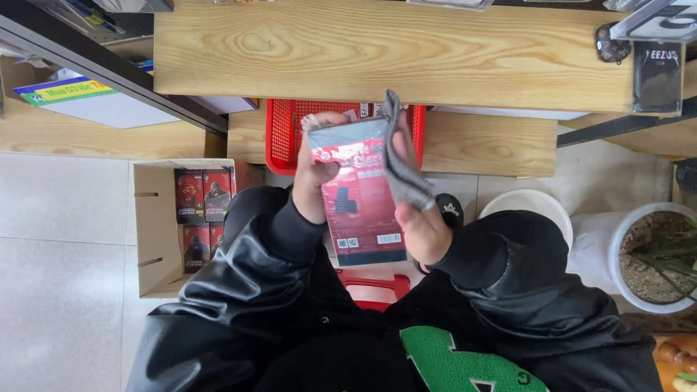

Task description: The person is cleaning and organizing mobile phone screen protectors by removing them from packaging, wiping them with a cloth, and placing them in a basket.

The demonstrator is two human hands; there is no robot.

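Observation:
I hold a flat red and grey product box [359, 196] upright in front of me, over my lap. My left hand [316, 174] grips its left edge near the top. My right hand [421, 225] holds a grey cloth [403, 160] pressed against the box's right side. Both arms are in black leather sleeves. Behind the box a red plastic basket [284, 138] sits on a low wooden shelf.
A cardboard carton [156, 225] with several red and black boxes stands on the floor at left. A wooden table top [392, 51] spans the top. A white bucket [526, 207] and a white plant pot [639, 254] stand at right. A red stool [374, 287] is below me.

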